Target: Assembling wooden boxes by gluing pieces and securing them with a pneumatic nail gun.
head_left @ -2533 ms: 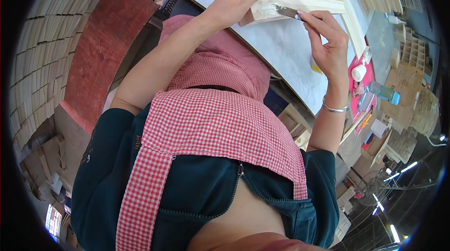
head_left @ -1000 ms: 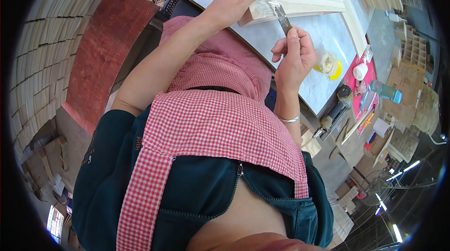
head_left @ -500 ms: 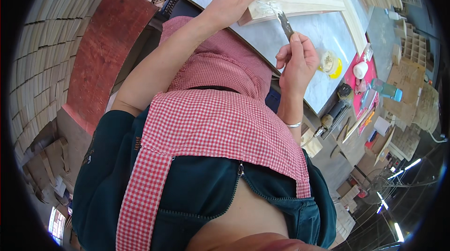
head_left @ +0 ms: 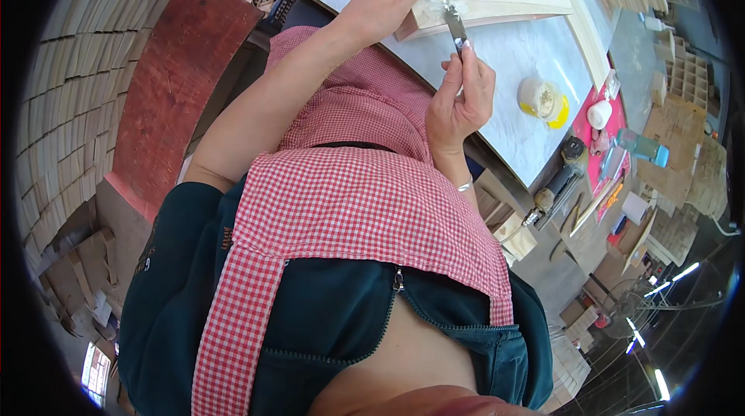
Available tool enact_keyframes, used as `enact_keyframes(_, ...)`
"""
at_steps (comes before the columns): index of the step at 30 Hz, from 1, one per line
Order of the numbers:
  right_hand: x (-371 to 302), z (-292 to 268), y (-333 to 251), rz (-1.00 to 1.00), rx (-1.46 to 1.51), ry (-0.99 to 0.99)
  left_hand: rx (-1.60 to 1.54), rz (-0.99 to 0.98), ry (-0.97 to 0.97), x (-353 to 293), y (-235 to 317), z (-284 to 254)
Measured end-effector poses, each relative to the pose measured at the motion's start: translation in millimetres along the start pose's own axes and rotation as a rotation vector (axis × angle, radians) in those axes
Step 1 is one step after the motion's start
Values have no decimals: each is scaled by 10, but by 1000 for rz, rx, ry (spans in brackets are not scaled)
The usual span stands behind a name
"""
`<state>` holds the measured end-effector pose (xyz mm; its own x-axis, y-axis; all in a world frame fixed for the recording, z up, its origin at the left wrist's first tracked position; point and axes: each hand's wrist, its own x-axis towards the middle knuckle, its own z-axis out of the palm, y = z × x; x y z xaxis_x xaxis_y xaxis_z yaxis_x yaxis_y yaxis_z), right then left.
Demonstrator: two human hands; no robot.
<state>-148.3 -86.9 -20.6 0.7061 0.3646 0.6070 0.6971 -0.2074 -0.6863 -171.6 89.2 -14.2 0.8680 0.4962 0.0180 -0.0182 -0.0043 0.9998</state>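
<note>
My left hand [head_left: 384,3] grips the near end of a pale wooden frame piece [head_left: 504,1] that lies on a white tabletop [head_left: 497,67]. My right hand [head_left: 462,94] holds a small putty knife [head_left: 455,26] upright, its blade tip touching the wood where a smear of whitish filler shows, just beside my left fingers. A red-and-white checked apron over dark blue clothing fills the lower half of the view.
A yellow-lidded tub of filler [head_left: 542,99] stands on the tabletop to the right. Beyond it a pink mat [head_left: 601,144] carries small containers and a blue-capped bottle [head_left: 640,144]. Stacked wooden slats [head_left: 62,105] line the left; wood offcuts and tools lie at the lower right.
My right hand has come back from the right side of the table toward the frame end and now sets the knife blade on the wood. My left hand has stayed put.
</note>
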Motion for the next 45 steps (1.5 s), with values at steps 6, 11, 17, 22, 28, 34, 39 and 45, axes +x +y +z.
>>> enact_keyframes(6, -52, 6, 51, -27, -118, -40, -72, -62, -20, -16, 30, -2)
enact_keyframes(11, -169, -84, 111, -18, -140, -53, -57, -51, -14, -17, 22, 12)
enact_keyframes(17, -247, -214, 68, 33, -59, -24, -15, -15, 21, -1, 11, 21)
enact_keyframes(22, -96, -212, -127, 161, 88, 27, -1, -24, 28, -15, 14, 18)
enact_keyframes(28, 15, -208, -256, 244, 83, -76, 18, -86, -35, -3, 12, -22)
enact_keyframes(34, 25, -263, -344, 101, -53, -272, 16, -133, -94, -15, 44, -67)
enact_keyframes(39, 126, -237, -427, 519, 405, -56, 25, 1, 26, 1, -15, 4)
enact_keyframes(45, 223, -194, -368, 527, 388, -48, -27, -49, -1, -11, 18, -1)
